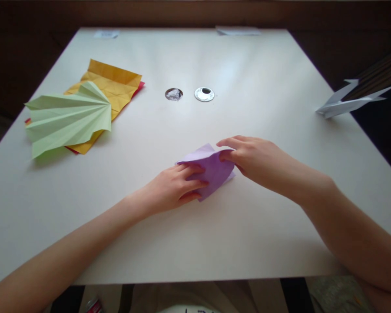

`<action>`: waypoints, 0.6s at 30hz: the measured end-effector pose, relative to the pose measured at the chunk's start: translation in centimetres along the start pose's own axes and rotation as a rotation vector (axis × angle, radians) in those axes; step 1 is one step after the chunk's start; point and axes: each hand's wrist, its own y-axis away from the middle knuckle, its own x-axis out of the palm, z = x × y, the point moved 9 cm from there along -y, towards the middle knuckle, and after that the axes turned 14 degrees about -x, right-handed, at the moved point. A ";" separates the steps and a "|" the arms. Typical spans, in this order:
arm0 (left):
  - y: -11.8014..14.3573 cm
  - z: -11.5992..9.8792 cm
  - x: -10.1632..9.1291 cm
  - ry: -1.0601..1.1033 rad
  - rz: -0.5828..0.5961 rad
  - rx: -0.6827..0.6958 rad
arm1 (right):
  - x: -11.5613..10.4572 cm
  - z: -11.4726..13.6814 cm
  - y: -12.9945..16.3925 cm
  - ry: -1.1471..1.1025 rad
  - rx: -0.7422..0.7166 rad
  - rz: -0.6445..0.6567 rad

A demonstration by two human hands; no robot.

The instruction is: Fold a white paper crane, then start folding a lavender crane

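Observation:
A sheet of purple origami paper [215, 171], partly folded, lies in the middle of the white table [195, 243]. My left hand [174, 187] rests flat on its left part, fingers spread and pressing it down. At the upper right edge, my right hand [244, 156] pinches a raised flap of the paper between thumb and fingers. The flap curves up off the layer beneath. The underside of the paper is hidden.
At the left, a pleated light green paper [71, 115] overlaps creased yellow paper [117, 87], with red paper [140, 87] under it. Two round table holes [173, 94] sit beyond my hands. A folded white paper figure [342, 104] stands at the right edge. White papers [237, 31] lie at the far edge.

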 end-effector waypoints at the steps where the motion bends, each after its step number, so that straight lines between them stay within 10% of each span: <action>1: 0.0 0.0 0.0 -0.004 0.001 -0.001 | -0.1 0.0 0.0 0.016 0.001 -0.003; 18: -0.2 -0.1 0.0 0.016 0.004 -0.007 | 0.4 1.0 -1.2 0.188 0.050 -0.087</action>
